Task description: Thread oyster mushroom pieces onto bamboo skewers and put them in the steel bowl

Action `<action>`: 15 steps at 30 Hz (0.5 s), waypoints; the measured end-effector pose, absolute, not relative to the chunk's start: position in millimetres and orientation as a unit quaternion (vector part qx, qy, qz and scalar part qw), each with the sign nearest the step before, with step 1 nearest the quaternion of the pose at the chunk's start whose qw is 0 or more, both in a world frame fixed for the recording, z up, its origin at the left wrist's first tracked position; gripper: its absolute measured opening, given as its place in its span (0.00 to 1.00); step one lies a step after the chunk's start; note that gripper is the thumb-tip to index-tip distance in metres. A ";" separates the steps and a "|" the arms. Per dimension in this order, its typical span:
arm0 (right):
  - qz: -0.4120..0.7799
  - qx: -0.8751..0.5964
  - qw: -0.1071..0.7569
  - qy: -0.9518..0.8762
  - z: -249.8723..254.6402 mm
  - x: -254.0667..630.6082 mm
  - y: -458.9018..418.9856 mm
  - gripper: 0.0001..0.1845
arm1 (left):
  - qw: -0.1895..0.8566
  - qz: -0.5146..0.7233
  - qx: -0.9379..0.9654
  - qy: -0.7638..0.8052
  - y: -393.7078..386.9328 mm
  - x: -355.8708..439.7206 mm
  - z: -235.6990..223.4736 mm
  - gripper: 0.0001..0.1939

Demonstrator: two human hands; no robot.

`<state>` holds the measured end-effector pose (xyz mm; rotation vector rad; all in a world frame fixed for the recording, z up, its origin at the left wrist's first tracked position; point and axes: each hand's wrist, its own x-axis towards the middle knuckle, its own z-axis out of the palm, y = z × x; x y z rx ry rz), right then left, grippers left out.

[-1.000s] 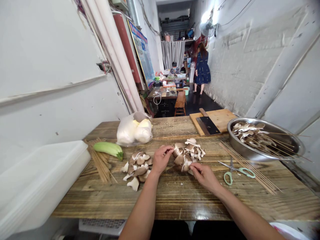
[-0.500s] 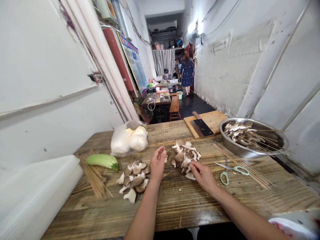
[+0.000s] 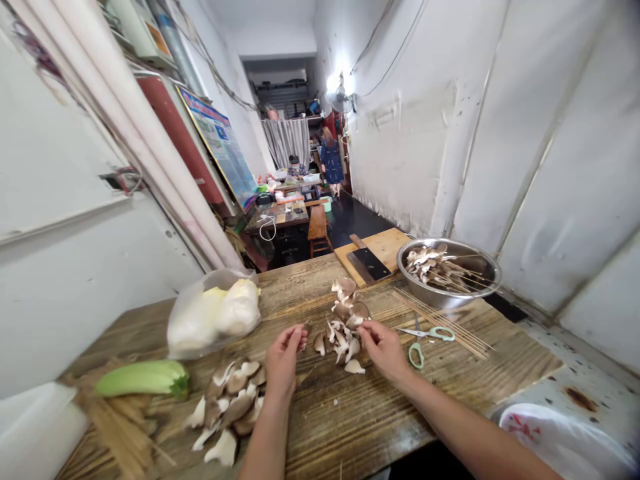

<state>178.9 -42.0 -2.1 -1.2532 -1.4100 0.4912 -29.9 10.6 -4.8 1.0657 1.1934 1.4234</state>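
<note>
My left hand (image 3: 284,360) is raised over the wooden table, its fingers closed in a pinch. A small brown piece of oyster mushroom (image 3: 307,328) shows at its fingertips, mostly hidden by them. On the right, my right hand (image 3: 384,348) pinches the edge of an oyster mushroom (image 3: 356,321) in the loose pile (image 3: 342,343) at the middle of the table. A second heap of oyster mushrooms (image 3: 235,400), grey-brown with white stems, lies left of my left forearm.
Green-handled scissors (image 3: 417,355) and thin skewers (image 3: 450,327) lie right of the pile. Behind are a cleaver (image 3: 370,265) on a board (image 3: 387,248) and a steel basin (image 3: 447,293) with skewered mushrooms. Leftward are a green gourd (image 3: 143,378), more skewers (image 3: 117,427) and a bagged vegetable (image 3: 215,313).
The view has swung right. My left hand's spread fingers have closed into a pinch. The middle pile's mushrooms are shifted and spread differently under my right hand.
</note>
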 end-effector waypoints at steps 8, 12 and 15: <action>0.350 -0.491 0.609 -0.516 14.4 197.3 -29.6 0.19 | 0.483 0.601 0.407 0.490 13.7 -31.6 -6.3 0.22; 0.373 -0.482 0.604 -0.514 22.5 208.4 -27.5 0.22 | 0.484 0.611 0.394 0.488 15.0 -32.5 -6.0 0.23; 0.315 -0.522 0.566 -0.555 40.3 231.5 -28.4 0.22 | 0.486 0.614 0.384 0.488 14.7 -32.5 -4.7 0.24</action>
